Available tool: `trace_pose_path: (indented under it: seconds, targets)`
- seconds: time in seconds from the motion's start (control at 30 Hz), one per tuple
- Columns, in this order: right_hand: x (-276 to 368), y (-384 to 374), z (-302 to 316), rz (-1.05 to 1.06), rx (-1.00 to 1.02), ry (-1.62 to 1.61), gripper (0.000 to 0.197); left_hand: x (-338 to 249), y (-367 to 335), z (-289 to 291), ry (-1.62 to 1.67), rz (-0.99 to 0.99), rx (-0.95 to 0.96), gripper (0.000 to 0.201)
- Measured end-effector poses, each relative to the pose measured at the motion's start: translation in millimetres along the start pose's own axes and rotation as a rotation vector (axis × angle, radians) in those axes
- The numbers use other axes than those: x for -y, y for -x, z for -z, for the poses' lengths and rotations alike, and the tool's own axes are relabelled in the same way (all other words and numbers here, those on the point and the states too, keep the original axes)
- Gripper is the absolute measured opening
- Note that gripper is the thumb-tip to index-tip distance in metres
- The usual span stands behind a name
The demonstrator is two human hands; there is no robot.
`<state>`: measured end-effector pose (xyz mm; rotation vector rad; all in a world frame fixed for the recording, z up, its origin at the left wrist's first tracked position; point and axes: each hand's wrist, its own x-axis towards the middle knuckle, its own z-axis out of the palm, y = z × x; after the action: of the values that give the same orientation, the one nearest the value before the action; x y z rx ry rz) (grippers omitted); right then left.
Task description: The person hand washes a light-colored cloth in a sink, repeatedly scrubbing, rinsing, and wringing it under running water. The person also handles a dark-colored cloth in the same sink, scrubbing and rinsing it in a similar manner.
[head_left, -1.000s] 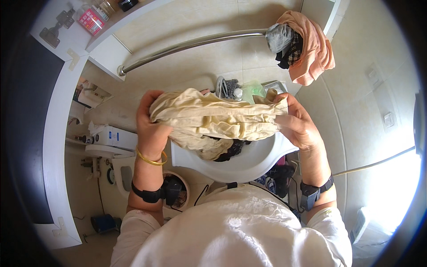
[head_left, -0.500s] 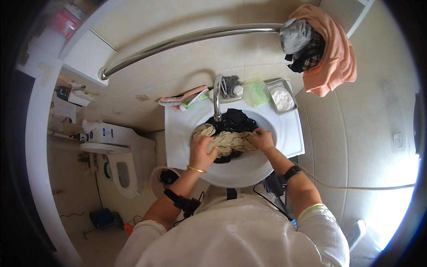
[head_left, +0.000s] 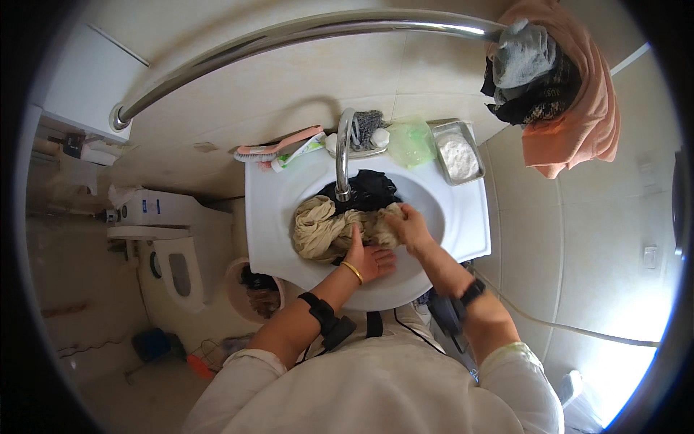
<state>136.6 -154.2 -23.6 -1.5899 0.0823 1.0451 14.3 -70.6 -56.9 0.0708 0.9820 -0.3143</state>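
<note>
While wet, cloth: beige garment (head_left: pixel 325 228) in sink (head_left: pixel 463 217), soft, heavy, slippery.
L hand (head_left: pixel 369 260): open, pressing it.
R hand (head_left: pixel 408 226): gripping bunched end.

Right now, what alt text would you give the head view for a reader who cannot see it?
Seen from above, a person's left hand and right hand press a wet beige cloth in a white sink under a chrome tap, with a dark garment behind it. A brush and a tray of white powder sit on the rim; an orange towel hangs from a rail.
</note>
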Motion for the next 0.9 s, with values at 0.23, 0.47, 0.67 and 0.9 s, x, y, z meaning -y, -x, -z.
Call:
trace_pose_path:
  seconds: [0.23, 0.47, 0.67, 0.9]
  targets:
    - [-6, 78, -37, 1.165, -0.037, 0.920, 0.030, -5, -1, -9, 0.117, -0.180, 0.508, 0.073]
    - [-4, -16, -34, 0.384, -0.376, 0.710, 0.027, -3, -10, 1, -0.006, -0.466, 0.352, 0.033]
    - [-4, 54, -56, 0.895, -0.232, 0.816, 0.021, -40, -12, 12, 0.113, -0.193, 1.023, 0.029]
    - [10, -15, -14, 0.315, -0.319, 0.706, 0.035, -10, -13, -7, -0.123, -0.436, 0.431, 0.034]
